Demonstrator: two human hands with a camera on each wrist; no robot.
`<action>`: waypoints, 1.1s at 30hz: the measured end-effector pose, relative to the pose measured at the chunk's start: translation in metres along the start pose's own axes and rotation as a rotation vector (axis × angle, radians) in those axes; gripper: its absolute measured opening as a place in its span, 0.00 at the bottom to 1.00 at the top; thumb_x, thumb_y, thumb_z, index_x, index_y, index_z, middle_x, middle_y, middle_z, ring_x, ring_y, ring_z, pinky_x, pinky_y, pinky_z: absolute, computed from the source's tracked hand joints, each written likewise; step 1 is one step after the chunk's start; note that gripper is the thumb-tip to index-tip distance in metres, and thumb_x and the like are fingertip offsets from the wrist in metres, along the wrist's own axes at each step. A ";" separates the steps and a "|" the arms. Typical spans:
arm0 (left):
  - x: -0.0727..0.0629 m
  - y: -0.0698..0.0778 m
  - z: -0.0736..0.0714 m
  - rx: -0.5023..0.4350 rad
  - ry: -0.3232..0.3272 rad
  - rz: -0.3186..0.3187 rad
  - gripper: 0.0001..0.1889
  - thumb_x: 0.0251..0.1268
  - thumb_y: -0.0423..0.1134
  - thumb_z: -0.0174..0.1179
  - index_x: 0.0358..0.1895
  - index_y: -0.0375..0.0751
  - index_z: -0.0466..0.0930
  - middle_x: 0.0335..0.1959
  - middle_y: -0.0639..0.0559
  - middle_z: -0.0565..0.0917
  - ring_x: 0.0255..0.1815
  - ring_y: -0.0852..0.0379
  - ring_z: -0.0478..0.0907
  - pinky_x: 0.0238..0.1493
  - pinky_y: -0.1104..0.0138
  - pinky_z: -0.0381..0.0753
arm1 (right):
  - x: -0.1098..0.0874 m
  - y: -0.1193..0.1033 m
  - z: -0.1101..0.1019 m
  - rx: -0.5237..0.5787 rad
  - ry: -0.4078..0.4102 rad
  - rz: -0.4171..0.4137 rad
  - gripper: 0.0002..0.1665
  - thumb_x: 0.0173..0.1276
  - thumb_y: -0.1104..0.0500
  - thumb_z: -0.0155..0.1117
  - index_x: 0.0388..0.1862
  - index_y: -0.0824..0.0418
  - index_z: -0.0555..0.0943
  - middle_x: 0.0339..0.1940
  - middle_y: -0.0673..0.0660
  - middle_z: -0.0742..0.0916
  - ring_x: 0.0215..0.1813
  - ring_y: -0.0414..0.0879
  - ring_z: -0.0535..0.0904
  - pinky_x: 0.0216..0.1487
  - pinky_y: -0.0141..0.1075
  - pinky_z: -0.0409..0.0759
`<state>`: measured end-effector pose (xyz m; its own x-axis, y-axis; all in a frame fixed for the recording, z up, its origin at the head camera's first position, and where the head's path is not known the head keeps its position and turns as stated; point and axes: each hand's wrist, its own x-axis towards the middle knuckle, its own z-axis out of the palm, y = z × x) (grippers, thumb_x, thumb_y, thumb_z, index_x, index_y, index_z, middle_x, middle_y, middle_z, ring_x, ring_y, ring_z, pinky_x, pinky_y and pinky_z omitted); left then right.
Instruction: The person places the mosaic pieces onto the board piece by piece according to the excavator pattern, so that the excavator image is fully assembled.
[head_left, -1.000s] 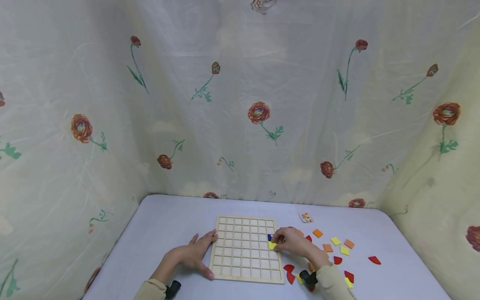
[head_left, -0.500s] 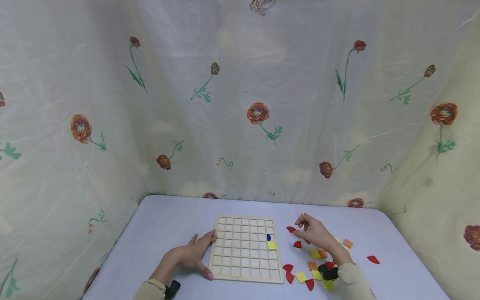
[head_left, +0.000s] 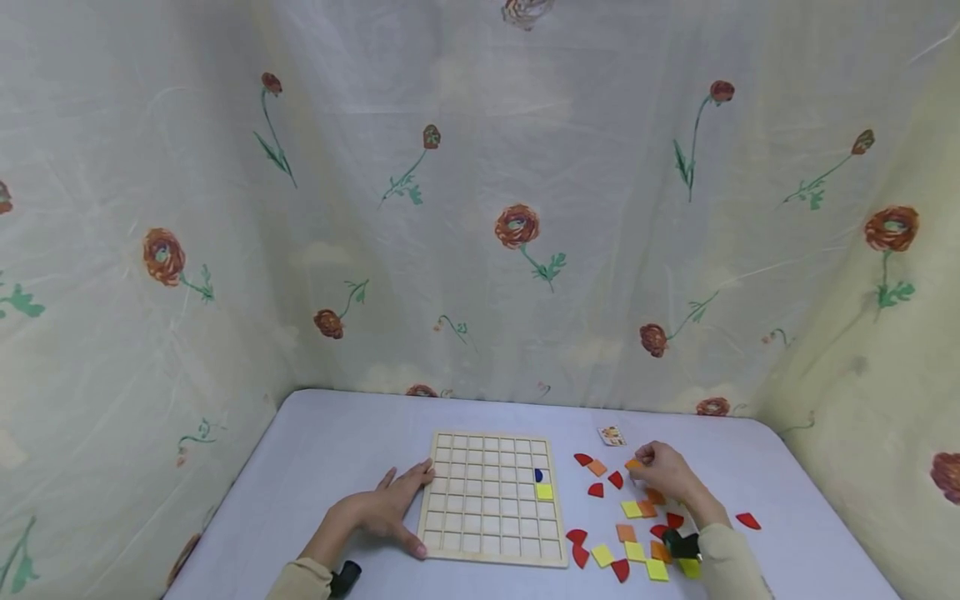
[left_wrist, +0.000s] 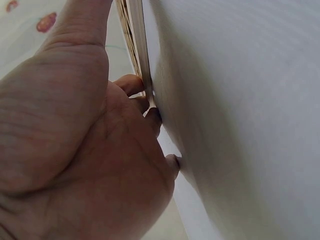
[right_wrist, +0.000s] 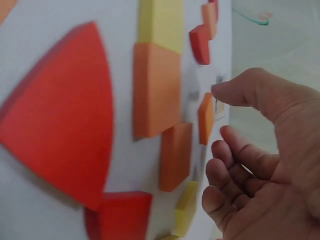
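Note:
My left hand (head_left: 386,510) rests spread along the left edge of the pale wooden grid board (head_left: 480,560), its thumb at the near corner. In the left wrist view, the fingertips (left_wrist: 154,120) touch the board's side. My right hand (head_left: 667,477) is beyond the board's right side, at an orange square tile (head_left: 633,465). Thumb and forefinger are parted close to that orange tile (right_wrist: 205,120) in the right wrist view, gripping nothing. On the board, a blue half-round piece (head_left: 538,475) sits in a right-hand cell, with a yellow square (head_left: 543,492) just below it.
Several red wedge pieces (head_left: 577,537), orange squares (head_left: 626,532) and yellow squares (head_left: 602,556) lie scattered right of the board. A small printed card (head_left: 612,436) lies toward the back. Floral curtains (head_left: 480,333) hang behind and beside the white table (head_left: 337,433).
My right hand has left the yellow square on the board, swung right over the loose pieces and lowered to an orange tile. The left hand stays put.

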<state>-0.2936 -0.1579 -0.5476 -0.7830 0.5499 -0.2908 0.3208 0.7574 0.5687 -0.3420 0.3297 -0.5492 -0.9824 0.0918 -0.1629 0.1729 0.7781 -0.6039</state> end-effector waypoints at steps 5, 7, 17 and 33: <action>0.000 0.000 0.000 0.005 0.001 0.001 0.64 0.34 0.62 0.76 0.76 0.42 0.48 0.80 0.42 0.43 0.80 0.44 0.40 0.77 0.42 0.32 | 0.003 0.004 0.002 -0.010 -0.031 0.032 0.19 0.61 0.58 0.69 0.46 0.67 0.75 0.38 0.60 0.80 0.38 0.49 0.73 0.35 0.32 0.75; 0.001 -0.001 0.000 0.006 0.001 -0.004 0.64 0.34 0.63 0.76 0.76 0.42 0.48 0.80 0.43 0.43 0.80 0.44 0.40 0.77 0.43 0.32 | 0.003 0.004 0.002 -0.007 -0.024 0.031 0.18 0.61 0.59 0.69 0.45 0.66 0.75 0.37 0.60 0.80 0.38 0.49 0.74 0.35 0.32 0.75; 0.001 -0.001 0.001 -0.001 -0.008 -0.013 0.64 0.35 0.62 0.76 0.76 0.43 0.48 0.80 0.43 0.43 0.80 0.44 0.40 0.77 0.43 0.32 | -0.006 -0.013 0.005 0.015 -0.002 -0.057 0.21 0.59 0.56 0.71 0.45 0.66 0.75 0.35 0.57 0.80 0.35 0.47 0.73 0.32 0.32 0.74; 0.000 0.002 -0.001 0.006 -0.012 -0.004 0.63 0.35 0.63 0.75 0.75 0.43 0.50 0.80 0.43 0.43 0.80 0.44 0.40 0.77 0.42 0.31 | -0.015 -0.102 0.067 0.073 -0.118 -0.369 0.15 0.53 0.60 0.75 0.38 0.57 0.80 0.31 0.51 0.80 0.34 0.43 0.71 0.28 0.30 0.70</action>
<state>-0.2937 -0.1572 -0.5458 -0.7779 0.5512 -0.3017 0.3210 0.7614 0.5633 -0.3407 0.2072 -0.5371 -0.9651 -0.2616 -0.0103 -0.1820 0.6986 -0.6920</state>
